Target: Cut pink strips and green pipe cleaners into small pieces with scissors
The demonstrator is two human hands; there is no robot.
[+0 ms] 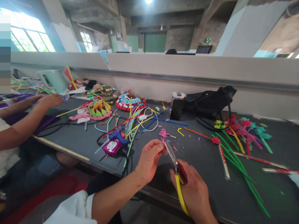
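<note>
One pair of scissors (178, 186) sits gripped in your right hand (195, 186) above the table (197, 152); your left hand (148, 158) presses thumb and finger together, any held piece indistinct. Blades (171, 154) lie beside those fingertips; a slip could nick them.

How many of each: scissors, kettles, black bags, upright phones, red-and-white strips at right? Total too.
Scissors: 1
Kettle: 1
Black bag: 1
Upright phone: 1
Red-and-white strips: 3
Total: 7
</note>
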